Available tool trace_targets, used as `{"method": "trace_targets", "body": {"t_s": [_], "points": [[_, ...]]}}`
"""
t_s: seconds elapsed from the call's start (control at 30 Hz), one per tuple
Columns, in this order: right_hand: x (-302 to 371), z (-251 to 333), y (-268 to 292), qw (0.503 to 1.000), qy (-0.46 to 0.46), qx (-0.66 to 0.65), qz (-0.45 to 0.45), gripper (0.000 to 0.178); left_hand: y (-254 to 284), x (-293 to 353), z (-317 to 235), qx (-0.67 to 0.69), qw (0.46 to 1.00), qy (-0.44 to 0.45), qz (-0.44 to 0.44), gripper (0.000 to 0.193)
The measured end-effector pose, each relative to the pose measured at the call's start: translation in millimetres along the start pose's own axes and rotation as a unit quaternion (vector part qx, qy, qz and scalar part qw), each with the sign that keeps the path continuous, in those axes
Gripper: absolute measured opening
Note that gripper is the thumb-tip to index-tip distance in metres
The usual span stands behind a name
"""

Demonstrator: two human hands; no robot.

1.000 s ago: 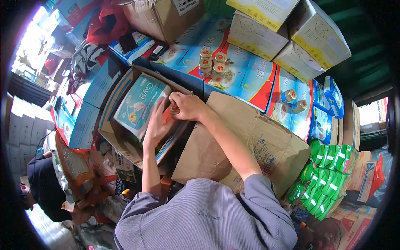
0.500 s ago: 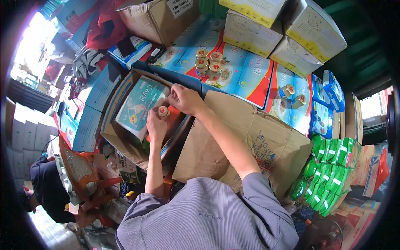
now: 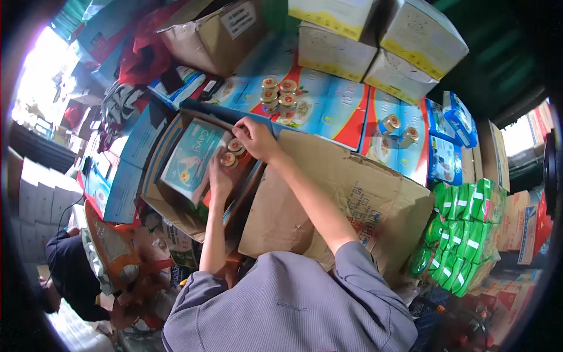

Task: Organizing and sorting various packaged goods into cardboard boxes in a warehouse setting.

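Observation:
An open cardboard box (image 3: 154,186) stands in front of me on the left, with a teal-and-white packet (image 3: 192,154) inside it. Beside the packet are small glass jars with gold lids; one jar (image 3: 229,159) is against the fingers of my left hand (image 3: 219,180), which curl round its side. Another jar (image 3: 236,145) sits just behind it, close under my right hand (image 3: 256,139). The fingers of my right hand are bent and closed at the box's far right edge, and their tips are partly hidden.
A flattened cardboard flap (image 3: 328,193) lies to the right of the box. Farther back, several gold-lidded jars (image 3: 278,94) stand on blue cartons (image 3: 334,105), and two more jars (image 3: 399,129) stand to the right. Green packets (image 3: 463,234) are stacked at right. A person in dark clothes (image 3: 73,270) is at lower left.
A second gold lid now shows in the box beside the first. My right hand has shifted slightly away from the left hand, and the whole view has moved a little.

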State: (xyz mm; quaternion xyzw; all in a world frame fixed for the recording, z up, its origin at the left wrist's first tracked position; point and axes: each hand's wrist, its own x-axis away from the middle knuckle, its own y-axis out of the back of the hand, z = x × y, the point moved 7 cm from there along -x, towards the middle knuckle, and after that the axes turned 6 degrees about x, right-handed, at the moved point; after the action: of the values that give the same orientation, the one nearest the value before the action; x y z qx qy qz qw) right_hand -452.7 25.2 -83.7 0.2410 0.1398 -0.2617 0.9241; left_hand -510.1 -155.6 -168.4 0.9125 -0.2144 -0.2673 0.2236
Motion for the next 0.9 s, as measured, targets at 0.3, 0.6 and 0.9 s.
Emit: {"method": "trace_targets", "body": {"t_s": [0.3,0.6,0.9], "points": [[68.9,50.3,133.0,0.954,0.127,0.181,-0.203,0.021,13.2,2.5,-89.0,0.145,0.988,-0.019,-0.041,0.048],[147.7,-2.5,342.8,0.749,-0.017,0.495,-0.440,0.037,-87.2,12.5,-246.5,0.227,0.949,-0.176,0.130,0.042],[183.9,-65.2,379.3,0.754,-0.093,0.425,-0.492,0.064,-261.5,-29.7,-337.4,0.289,0.913,-0.186,0.221,0.059]]}}
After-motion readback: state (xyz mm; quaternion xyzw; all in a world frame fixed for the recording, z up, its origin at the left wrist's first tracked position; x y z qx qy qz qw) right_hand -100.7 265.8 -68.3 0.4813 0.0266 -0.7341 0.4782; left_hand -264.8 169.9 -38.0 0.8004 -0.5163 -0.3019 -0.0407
